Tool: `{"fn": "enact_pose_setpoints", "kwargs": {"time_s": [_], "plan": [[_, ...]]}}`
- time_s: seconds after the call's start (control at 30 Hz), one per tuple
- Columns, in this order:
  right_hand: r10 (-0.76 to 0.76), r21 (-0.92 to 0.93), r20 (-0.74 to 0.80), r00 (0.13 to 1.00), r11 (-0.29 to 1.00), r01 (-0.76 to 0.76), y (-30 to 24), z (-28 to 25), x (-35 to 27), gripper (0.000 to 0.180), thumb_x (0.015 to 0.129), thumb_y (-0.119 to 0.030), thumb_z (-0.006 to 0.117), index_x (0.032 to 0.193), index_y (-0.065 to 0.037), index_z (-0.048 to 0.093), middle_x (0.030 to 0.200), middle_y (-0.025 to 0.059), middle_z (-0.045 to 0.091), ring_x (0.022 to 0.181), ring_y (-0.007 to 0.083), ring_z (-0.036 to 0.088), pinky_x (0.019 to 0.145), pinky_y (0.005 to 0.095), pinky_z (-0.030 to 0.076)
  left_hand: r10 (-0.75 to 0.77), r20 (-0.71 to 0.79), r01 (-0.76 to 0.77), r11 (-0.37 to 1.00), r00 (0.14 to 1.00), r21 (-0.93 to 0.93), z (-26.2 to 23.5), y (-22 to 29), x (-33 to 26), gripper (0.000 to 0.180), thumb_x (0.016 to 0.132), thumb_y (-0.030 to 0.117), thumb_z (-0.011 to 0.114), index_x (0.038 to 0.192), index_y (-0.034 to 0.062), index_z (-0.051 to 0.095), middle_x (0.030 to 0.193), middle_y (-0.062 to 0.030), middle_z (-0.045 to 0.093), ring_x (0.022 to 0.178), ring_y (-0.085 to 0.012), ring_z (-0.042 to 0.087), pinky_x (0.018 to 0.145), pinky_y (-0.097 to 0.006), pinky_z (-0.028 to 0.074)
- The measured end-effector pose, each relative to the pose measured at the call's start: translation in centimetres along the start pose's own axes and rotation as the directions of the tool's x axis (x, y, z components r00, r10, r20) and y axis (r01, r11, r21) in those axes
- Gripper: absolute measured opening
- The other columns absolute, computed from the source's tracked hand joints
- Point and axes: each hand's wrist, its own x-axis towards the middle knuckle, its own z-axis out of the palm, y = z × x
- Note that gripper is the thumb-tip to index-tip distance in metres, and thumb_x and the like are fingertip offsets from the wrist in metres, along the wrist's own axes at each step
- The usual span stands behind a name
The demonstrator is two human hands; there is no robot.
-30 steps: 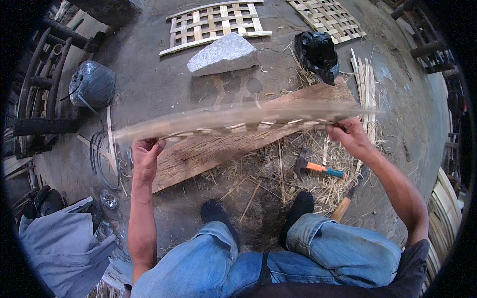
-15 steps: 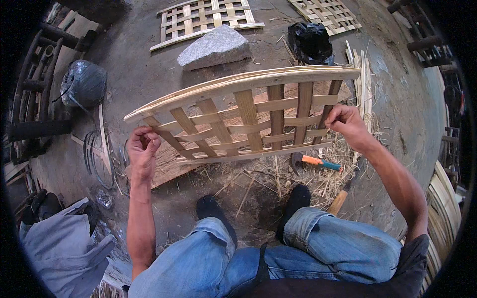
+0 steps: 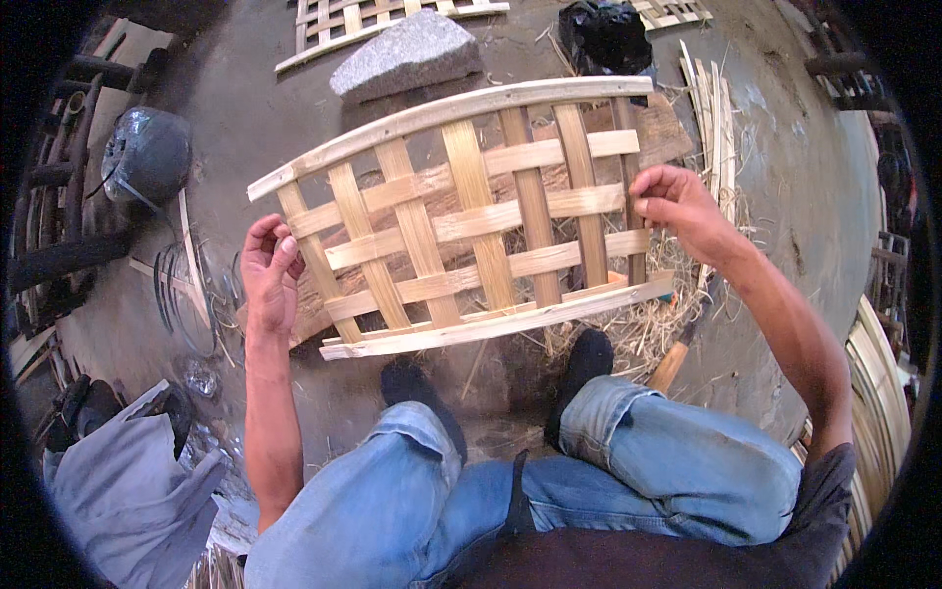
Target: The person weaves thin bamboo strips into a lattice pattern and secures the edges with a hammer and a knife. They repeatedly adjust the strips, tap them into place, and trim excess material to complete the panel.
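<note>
A woven panel of flat bamboo strips [image 3: 473, 191], with a curved split rail along its top and another along its bottom, is raised over the ground before me. Its face is tilted toward me, and some strips are darker at the right. My left hand [image 3: 271, 275] has its fingers curled against the left end strip. At the opposite end, my right hand [image 3: 679, 211] pinches the dark outermost strip between thumb and fingers. Under the panel lies a wooden board [image 3: 667, 133], mostly covered by the weave. A hammer's teal grip end [image 3: 668, 287] peeks out below the right corner.
Beyond the panel sit a grey stone block [image 3: 407, 59], a black plastic bag [image 3: 603, 39] and another woven panel [image 3: 363, 18]. Long bamboo strips [image 3: 721, 137] and shavings [image 3: 638, 339] lie at the right, near a wooden handle [image 3: 668, 367]. A wrapped roll [image 3: 147, 152] stands left.
The panel has turned its face more toward me; its top rail sits farther away and its bottom rail nearer. The hammer, seen before, is now mostly covered. Both hands still hold the ends.
</note>
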Motion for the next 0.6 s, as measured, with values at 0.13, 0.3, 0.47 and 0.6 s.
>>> {"fn": "enact_pose_setpoints", "kwargs": {"time_s": [0.13,0.3,0.47,0.6], "plan": [[0.041,0.012,0.006,0.999,0.999,-0.041,-0.2,0.1,-0.1,0.016,0.085,0.001,0.067,0.099,-0.008,0.064,0.091,-0.0041,0.063,0.076,0.0035,0.058,0.066,0.0204,0.048,-0.013,0.016,0.013,1.000,1.000,-0.002,0.3,0.2,0.0,0.037,0.086,0.005,0.073,0.119,0.0116,0.058,0.105,0.0049,0.060,0.095,-0.0083,0.061,0.082,-0.026,0.054],[0.033,-0.024,0.008,0.999,0.999,-0.033,0.0,0.1,0.0,0.016,0.086,0.000,0.067,0.099,-0.008,0.064,0.089,-0.0049,0.063,0.074,0.0032,0.057,0.065,0.0196,0.047,-0.019,0.027,0.019,1.000,0.999,-0.007,0.3,0.2,0.1,0.038,0.086,0.006,0.073,0.120,0.0109,0.058,0.105,0.0046,0.060,0.095,-0.0083,0.060,0.082,-0.025,0.054],[0.188,0.110,0.026,0.982,0.976,-0.190,-0.3,0.2,0.1,0.017,0.090,-0.003,0.057,0.105,-0.005,0.064,0.096,0.0012,0.067,0.079,0.0074,0.062,0.068,0.0253,0.053,-0.037,0.023,0.036,0.998,0.999,0.043,-0.3,-0.1,0.2,0.036,0.091,0.003,0.062,0.126,0.0072,0.055,0.113,-0.0006,0.059,0.105,-0.0121,0.059,0.092,-0.029,0.051],[0.206,0.230,0.069,0.976,0.949,-0.217,-1.4,0.1,-0.1,0.027,0.091,-0.003,0.047,0.112,0.001,0.062,0.100,0.0086,0.069,0.080,0.0138,0.068,0.074,0.0275,0.058,0.051,0.107,-0.058,0.996,0.993,0.064,-0.3,-0.3,0.6,0.038,0.088,0.003,0.063,0.126,-0.0002,0.055,0.117,-0.0078,0.060,0.105,-0.0158,0.061,0.093,-0.028,0.054]]}}
